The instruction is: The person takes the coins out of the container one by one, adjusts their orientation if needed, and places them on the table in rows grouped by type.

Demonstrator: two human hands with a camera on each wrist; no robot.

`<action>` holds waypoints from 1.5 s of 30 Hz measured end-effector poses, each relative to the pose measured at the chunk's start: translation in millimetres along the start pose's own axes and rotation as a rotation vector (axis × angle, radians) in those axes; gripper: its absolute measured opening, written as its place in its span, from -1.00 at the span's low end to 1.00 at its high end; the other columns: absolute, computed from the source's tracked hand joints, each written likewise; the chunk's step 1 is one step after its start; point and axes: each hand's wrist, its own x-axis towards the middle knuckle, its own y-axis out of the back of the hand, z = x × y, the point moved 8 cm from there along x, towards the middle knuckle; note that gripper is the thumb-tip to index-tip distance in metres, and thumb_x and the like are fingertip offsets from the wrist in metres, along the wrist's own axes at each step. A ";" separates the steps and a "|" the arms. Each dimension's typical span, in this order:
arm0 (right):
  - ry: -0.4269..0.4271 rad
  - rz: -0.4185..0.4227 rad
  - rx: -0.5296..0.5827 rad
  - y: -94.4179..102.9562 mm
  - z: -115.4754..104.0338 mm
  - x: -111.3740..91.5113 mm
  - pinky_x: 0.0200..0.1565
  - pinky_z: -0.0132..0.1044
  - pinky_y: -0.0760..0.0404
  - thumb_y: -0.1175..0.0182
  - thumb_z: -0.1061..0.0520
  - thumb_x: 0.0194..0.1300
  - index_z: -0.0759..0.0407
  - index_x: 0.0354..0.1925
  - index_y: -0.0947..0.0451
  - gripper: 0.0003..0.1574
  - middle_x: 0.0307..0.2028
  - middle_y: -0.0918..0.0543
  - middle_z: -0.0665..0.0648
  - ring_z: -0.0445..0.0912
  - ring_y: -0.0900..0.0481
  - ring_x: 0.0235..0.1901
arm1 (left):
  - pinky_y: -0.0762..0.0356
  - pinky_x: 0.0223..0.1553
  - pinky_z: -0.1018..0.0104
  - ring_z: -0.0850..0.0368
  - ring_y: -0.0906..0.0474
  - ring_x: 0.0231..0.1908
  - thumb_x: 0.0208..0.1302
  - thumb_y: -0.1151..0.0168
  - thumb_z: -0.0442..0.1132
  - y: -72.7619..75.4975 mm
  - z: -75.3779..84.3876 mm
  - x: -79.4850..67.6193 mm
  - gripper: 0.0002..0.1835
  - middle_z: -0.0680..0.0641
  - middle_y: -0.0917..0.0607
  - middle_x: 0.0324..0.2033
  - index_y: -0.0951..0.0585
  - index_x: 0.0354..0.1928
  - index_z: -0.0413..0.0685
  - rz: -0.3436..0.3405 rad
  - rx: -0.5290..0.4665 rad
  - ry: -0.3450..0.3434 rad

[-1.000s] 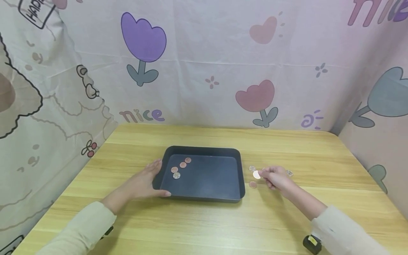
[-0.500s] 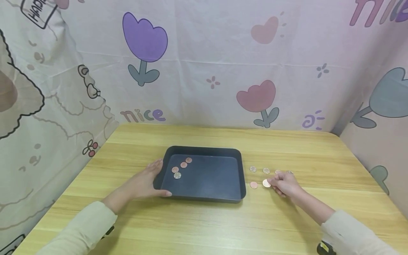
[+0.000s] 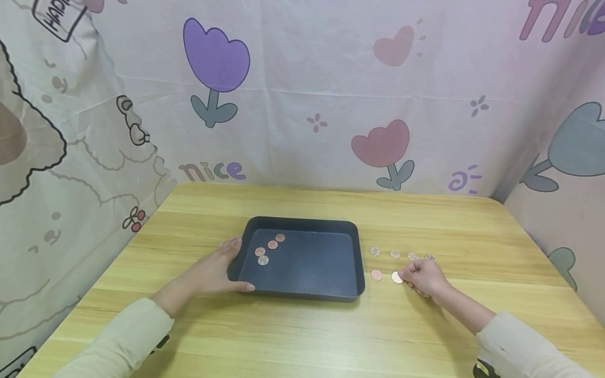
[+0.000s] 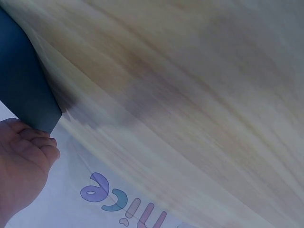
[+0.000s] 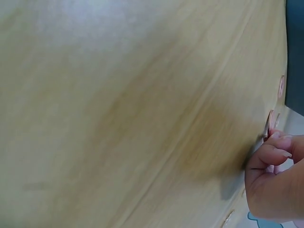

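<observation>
A dark rectangular baking tray (image 3: pixel 307 298) lies on the table with several coins inside near its left side, among them a copper coin (image 3: pixel 280 238) and a silver coin (image 3: pixel 263 260). My left hand (image 3: pixel 215 269) holds the tray's left side, thumb at the front corner; the left wrist view catches curled fingers (image 4: pixel 35 137) at the tray wall. To the right of the tray, my right hand (image 3: pixel 427 277) pinches a bright coin (image 3: pixel 397 277) by its edge at the tabletop. Left of that coin lies another copper coin (image 3: pixel 376 275).
Behind the right hand, silver-looking coins sit in a row, from the leftmost coin (image 3: pixel 375 252) to the rightmost coin (image 3: pixel 429 257). The wooden table (image 3: pixel 293 341) ends at a printed cloth backdrop (image 3: pixel 293 147) at the back and sides.
My right hand has moved rightward and toward me from the back row to the front row, still pinching a coin; a back-row coin now lies released. Left hand and tray stay put.
</observation>
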 end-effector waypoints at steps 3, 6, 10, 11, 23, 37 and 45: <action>0.006 0.010 -0.014 -0.2 -0.2 -0.2 -0.75 -0.57 -0.12 -0.09 0.24 0.18 0.30 -0.50 -0.44 -0.84 -0.72 -0.43 -0.02 -0.30 -0.14 -0.81 | -0.14 0.26 -0.13 -0.29 -0.02 0.32 -0.24 -0.15 0.50 -0.3 -0.4 0.0 0.27 -0.31 -0.08 0.35 -0.06 0.33 -0.35 0.003 -0.002 0.000; 0.017 0.010 -0.025 -0.6 -1.8 -1.0 -0.75 -0.57 -0.14 -0.08 0.24 0.20 0.32 -0.48 -0.45 -0.84 -0.71 -0.44 0.00 -0.30 -0.14 -0.80 | -0.14 0.26 -0.13 -0.29 -0.02 0.32 -0.25 -0.15 0.50 -0.5 -0.6 0.2 0.27 -0.31 -0.08 0.35 -0.06 0.32 -0.36 0.007 -0.004 -0.004; 0.070 0.022 -0.051 1.5 -11.2 -2.8 -0.74 -0.55 -0.22 -0.07 0.26 0.20 0.36 -0.43 -0.46 -0.85 -0.63 -0.55 0.03 -0.29 -0.23 -0.77 | -0.12 0.27 -0.13 -0.28 -0.01 0.33 -0.26 -0.13 0.52 -1.0 -1.2 0.7 0.29 -0.29 -0.07 0.35 -0.06 0.33 -0.34 0.005 -0.012 0.000; 0.086 0.027 -0.060 2.3 -15.0 -3.4 -0.73 -0.54 -0.24 -0.07 0.25 0.20 0.36 -0.41 -0.46 -0.85 -0.62 -0.56 0.04 -0.28 -0.24 -0.75 | -0.12 0.27 -0.13 -0.28 -0.01 0.33 -0.27 -0.13 0.53 -1.2 -1.4 0.9 0.29 -0.29 -0.06 0.36 -0.05 0.33 -0.34 0.003 -0.012 0.002; 0.204 0.011 0.071 -10.8 -73.3 -7.5 -0.72 -0.50 -0.29 -0.12 0.19 0.20 0.44 -0.29 -0.46 -0.74 -0.68 -0.39 0.00 -0.29 -0.24 -0.76 | -0.16 0.24 -0.15 -0.29 -0.02 0.32 -0.24 -0.18 0.47 1.9 1.5 0.1 0.26 -0.31 -0.08 0.35 -0.06 0.33 -0.35 0.011 -0.014 -0.007; 0.316 -0.070 0.188 -59.9 -135.4 -7.6 -0.73 -0.50 -0.24 -0.19 0.22 0.15 0.39 -0.35 -0.47 -0.79 -0.71 -0.36 -0.03 -0.26 -0.22 -0.80 | -0.17 0.23 -0.16 -0.30 -0.03 0.32 -0.22 -0.21 0.43 3.6 3.6 -1.9 0.24 -0.31 -0.08 0.34 -0.06 0.33 -0.36 0.016 -0.025 -0.009; 0.358 -0.094 0.236 -82.8 -157.0 -4.1 -0.70 -0.45 -0.28 -0.20 0.19 0.15 0.36 -0.35 -0.49 -0.80 -0.71 -0.37 -0.02 -0.23 -0.25 -0.79 | -0.15 0.25 -0.15 -0.28 -0.01 0.33 -0.23 -0.17 0.47 1.0 1.3 -0.6 0.25 -0.29 -0.07 0.35 -0.05 0.34 -0.32 0.014 -0.017 -0.002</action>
